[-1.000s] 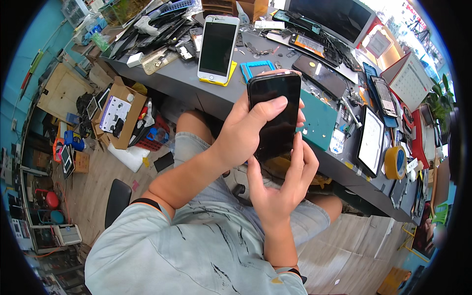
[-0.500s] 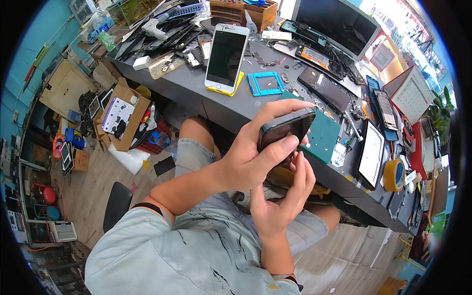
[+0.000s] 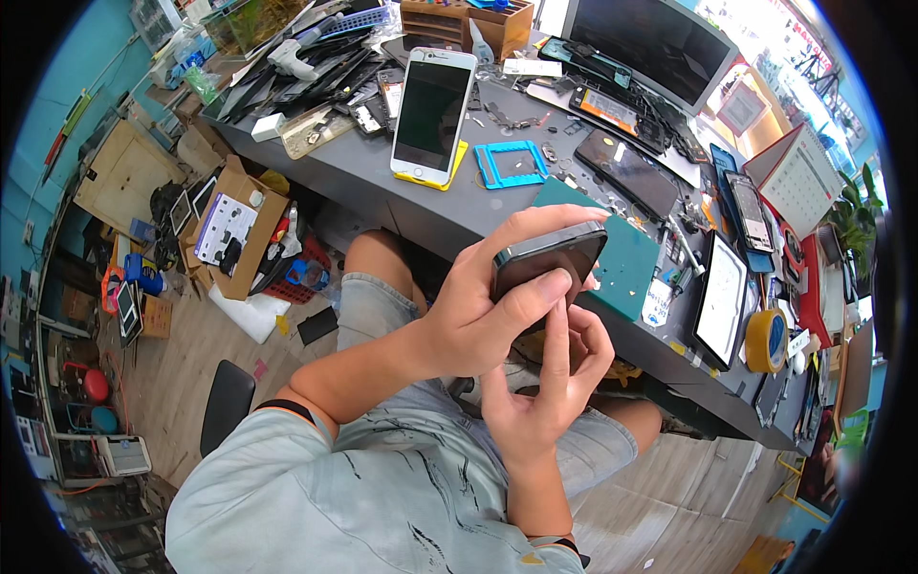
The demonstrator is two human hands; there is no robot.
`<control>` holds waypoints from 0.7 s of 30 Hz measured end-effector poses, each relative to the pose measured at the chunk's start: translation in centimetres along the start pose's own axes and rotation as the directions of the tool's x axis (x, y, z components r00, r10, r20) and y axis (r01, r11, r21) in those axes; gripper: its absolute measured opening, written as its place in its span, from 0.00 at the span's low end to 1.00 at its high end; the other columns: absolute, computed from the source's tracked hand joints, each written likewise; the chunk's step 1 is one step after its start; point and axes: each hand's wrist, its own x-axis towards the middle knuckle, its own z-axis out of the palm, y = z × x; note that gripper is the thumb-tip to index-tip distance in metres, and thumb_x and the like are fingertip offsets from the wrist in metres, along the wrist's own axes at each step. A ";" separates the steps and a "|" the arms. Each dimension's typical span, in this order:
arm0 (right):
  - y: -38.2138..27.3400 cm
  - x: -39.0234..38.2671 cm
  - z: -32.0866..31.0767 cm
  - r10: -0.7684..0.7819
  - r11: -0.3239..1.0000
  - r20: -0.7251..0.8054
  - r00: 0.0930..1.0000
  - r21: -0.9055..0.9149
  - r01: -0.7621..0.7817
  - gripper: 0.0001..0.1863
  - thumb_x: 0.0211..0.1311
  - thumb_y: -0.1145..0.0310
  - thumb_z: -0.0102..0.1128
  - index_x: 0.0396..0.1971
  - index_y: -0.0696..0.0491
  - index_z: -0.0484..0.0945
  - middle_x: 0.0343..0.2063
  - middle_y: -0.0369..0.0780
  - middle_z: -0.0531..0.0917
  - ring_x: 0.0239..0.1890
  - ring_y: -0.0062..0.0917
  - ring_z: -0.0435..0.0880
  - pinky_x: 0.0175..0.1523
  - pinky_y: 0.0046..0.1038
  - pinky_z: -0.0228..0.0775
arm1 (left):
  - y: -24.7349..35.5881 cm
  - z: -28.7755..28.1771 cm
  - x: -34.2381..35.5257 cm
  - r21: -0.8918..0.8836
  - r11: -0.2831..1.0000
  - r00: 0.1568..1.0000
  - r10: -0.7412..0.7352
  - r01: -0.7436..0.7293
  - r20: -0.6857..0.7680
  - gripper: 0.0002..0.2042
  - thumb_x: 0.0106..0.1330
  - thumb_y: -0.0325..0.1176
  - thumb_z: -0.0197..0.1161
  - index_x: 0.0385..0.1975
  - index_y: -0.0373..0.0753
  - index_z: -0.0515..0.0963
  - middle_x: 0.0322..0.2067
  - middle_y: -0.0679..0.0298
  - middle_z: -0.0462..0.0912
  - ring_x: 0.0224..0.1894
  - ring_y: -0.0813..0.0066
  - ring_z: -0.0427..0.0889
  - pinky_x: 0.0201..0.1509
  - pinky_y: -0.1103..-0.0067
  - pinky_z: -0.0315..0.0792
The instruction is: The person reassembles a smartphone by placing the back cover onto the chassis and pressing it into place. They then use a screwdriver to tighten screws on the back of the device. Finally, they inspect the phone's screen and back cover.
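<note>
A dark smartphone (image 3: 550, 258) with a metal rim is held in my left hand (image 3: 478, 311), tilted above my lap. The left thumb lies across its screen, and the fingers wrap round its far side. Just below, my right hand (image 3: 545, 392) is raised with its index finger pointing up at the phone's lower edge, at or very near the left thumb's tip. The other right fingers are loosely bent, with the thumb apart, and nothing shows in that hand. A white smartphone (image 3: 432, 120) leans upright on a yellow stand (image 3: 430, 180) on the desk.
Beyond my hands, the grey desk (image 3: 382, 196) bears a green mat (image 3: 626, 273), a blue frame (image 3: 512, 165) and a black phone (image 3: 626, 172). A monitor (image 3: 650, 48) stands behind. Yellow tape (image 3: 766, 342) sits at right. A cardboard box (image 3: 239, 230) is on the floor at left.
My right index finger has straightened upward, closer to the left thumb and the phone's lower edge. My left hand still grips the phone. The whole view has shifted slightly.
</note>
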 end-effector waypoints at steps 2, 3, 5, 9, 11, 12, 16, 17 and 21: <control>0.1 -0.1 0.0 -0.001 1.000 0.001 1.000 -0.015 0.001 0.41 0.48 0.73 0.83 0.68 0.55 0.80 0.59 0.53 0.72 0.58 0.46 0.76 0.58 0.41 0.76 | -0.1 0.2 0.0 -0.012 1.000 1.000 -0.003 0.003 -0.025 0.27 0.78 0.32 0.55 0.73 0.28 0.65 0.54 0.47 0.82 0.56 0.64 0.84 0.65 0.67 0.79; 0.1 -0.1 -0.1 -0.002 1.000 0.001 1.000 -0.023 0.002 0.41 0.48 0.72 0.83 0.68 0.55 0.81 0.59 0.53 0.72 0.58 0.45 0.76 0.57 0.41 0.76 | -0.1 0.2 0.0 -0.012 1.000 1.000 -0.002 0.002 -0.026 0.27 0.78 0.32 0.55 0.73 0.28 0.65 0.54 0.47 0.82 0.56 0.64 0.85 0.64 0.67 0.79; 0.1 0.0 -0.1 -0.002 0.999 0.000 1.000 -0.032 0.002 0.41 0.48 0.72 0.83 0.68 0.55 0.81 0.58 0.53 0.72 0.57 0.45 0.76 0.57 0.41 0.75 | -0.1 0.2 0.0 -0.013 1.000 1.000 0.000 -0.001 -0.026 0.27 0.78 0.32 0.55 0.73 0.27 0.65 0.54 0.47 0.83 0.56 0.63 0.85 0.64 0.66 0.79; 0.1 0.0 -0.1 -0.001 0.999 0.003 1.000 -0.043 0.001 0.41 0.47 0.71 0.83 0.67 0.54 0.81 0.57 0.53 0.73 0.57 0.45 0.76 0.54 0.41 0.74 | -0.2 -0.1 0.0 -0.002 1.000 1.000 -0.008 0.008 0.000 0.27 0.78 0.34 0.56 0.73 0.27 0.65 0.54 0.47 0.82 0.56 0.62 0.85 0.65 0.66 0.79; 0.1 0.0 -0.1 -0.002 0.999 0.003 1.000 -0.044 0.002 0.41 0.47 0.71 0.83 0.67 0.54 0.81 0.57 0.53 0.73 0.57 0.45 0.76 0.52 0.40 0.73 | -0.2 0.1 0.0 -0.024 1.000 1.000 -0.011 0.011 -0.020 0.28 0.79 0.36 0.57 0.73 0.27 0.65 0.54 0.47 0.82 0.56 0.62 0.85 0.65 0.66 0.79; 0.2 0.0 -0.1 -0.002 0.999 0.003 1.000 -0.045 0.002 0.41 0.46 0.71 0.83 0.67 0.54 0.81 0.57 0.53 0.73 0.56 0.44 0.75 0.52 0.39 0.73 | -0.2 0.0 0.0 -0.031 0.999 1.000 -0.024 0.023 -0.018 0.29 0.79 0.38 0.57 0.73 0.27 0.65 0.54 0.47 0.82 0.56 0.63 0.85 0.65 0.67 0.79; 0.1 0.0 -0.1 -0.007 0.998 0.005 1.000 -0.062 0.007 0.41 0.46 0.71 0.83 0.67 0.54 0.81 0.57 0.53 0.73 0.56 0.44 0.75 0.50 0.38 0.72 | -0.2 -0.1 0.0 -0.070 0.995 0.997 -0.075 0.074 -0.008 0.33 0.80 0.44 0.59 0.75 0.26 0.64 0.55 0.48 0.82 0.56 0.64 0.85 0.65 0.67 0.79; 0.1 0.0 -0.1 -0.007 0.998 0.004 1.000 -0.063 0.007 0.41 0.46 0.71 0.83 0.67 0.54 0.81 0.57 0.53 0.73 0.56 0.44 0.75 0.49 0.38 0.72 | -0.2 -0.2 0.0 -0.081 0.993 0.996 -0.088 0.087 -0.005 0.34 0.80 0.45 0.60 0.76 0.26 0.64 0.55 0.48 0.82 0.56 0.65 0.85 0.65 0.67 0.79; 0.1 0.0 0.0 -0.017 0.996 0.002 1.000 -0.082 0.017 0.42 0.46 0.71 0.83 0.67 0.54 0.81 0.57 0.53 0.73 0.55 0.43 0.75 0.49 0.37 0.72 | -0.2 -0.4 0.0 -0.055 0.995 0.997 -0.078 0.078 0.008 0.33 0.81 0.44 0.58 0.77 0.26 0.63 0.56 0.48 0.83 0.56 0.65 0.86 0.65 0.68 0.79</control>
